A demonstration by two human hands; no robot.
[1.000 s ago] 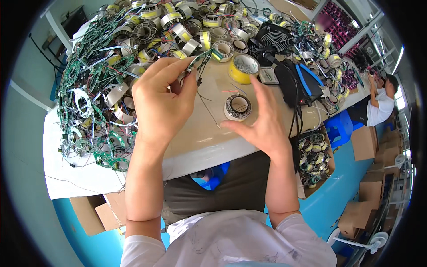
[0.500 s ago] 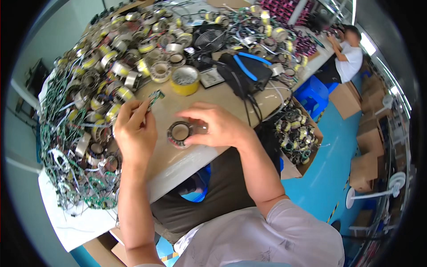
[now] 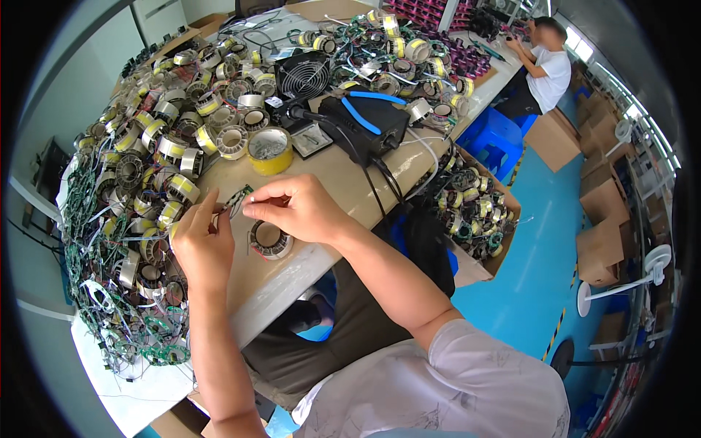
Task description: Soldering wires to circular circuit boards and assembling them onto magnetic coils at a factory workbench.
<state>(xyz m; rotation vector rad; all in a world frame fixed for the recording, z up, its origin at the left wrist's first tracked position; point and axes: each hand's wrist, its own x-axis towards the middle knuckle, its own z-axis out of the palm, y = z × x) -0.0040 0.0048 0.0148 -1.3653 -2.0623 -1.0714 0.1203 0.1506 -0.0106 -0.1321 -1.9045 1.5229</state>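
My left hand pinches a small green circuit board with thin wires between thumb and fingers. Close beside it, my right hand has thumb and forefinger pressed together at the board's wires; what lies between those fingertips is too small to make out. Under the right hand, a ring-shaped wound motor coil rests on the tabletop, held by neither hand. Beyond both hands stands a round yellow tub with small bits inside.
Heaped coils and green wired boards cover the left. Behind are a black fan, a black device with cables and blue-handled pliers. A box of coils stands right; a co-worker sits farther off.
My right hand has let go of the coil and moved left to the circuit board. The coil now rests on the table. The view has shifted slightly.
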